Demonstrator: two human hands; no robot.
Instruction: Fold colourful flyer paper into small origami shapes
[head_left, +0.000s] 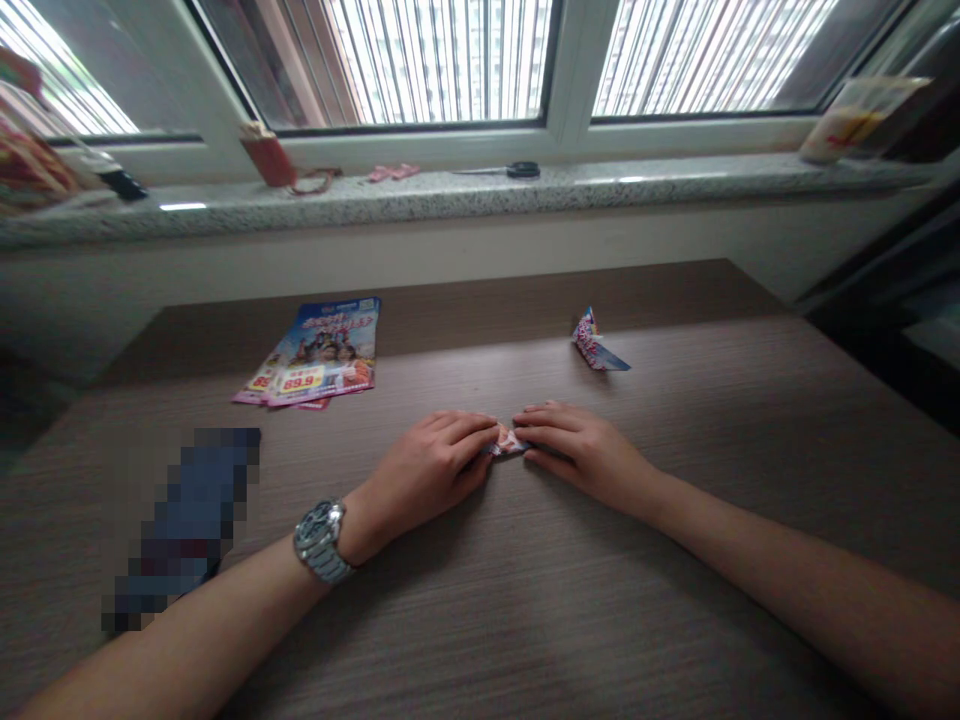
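A small folded piece of printed paper (508, 440) lies on the brown table between my two hands, most of it covered by fingers. My left hand (442, 455), with a metal watch (322, 540) on its wrist, closes on the paper's left end. On the right end, the fingers of my right hand (574, 445) press together over it. Beyond my right hand stands a folded paper figure (592, 343) with pointed tips, printed in blue and pink. Several printed flyers (330, 355) lie stacked at the back left.
A pixelated dark blue object (199, 500) lies left of my left forearm. On the granite windowsill (450, 205) are scissors (521, 170), pink scraps (394, 172), a red box (268, 158) and a plastic cup (840, 125). Barred windows rise behind.
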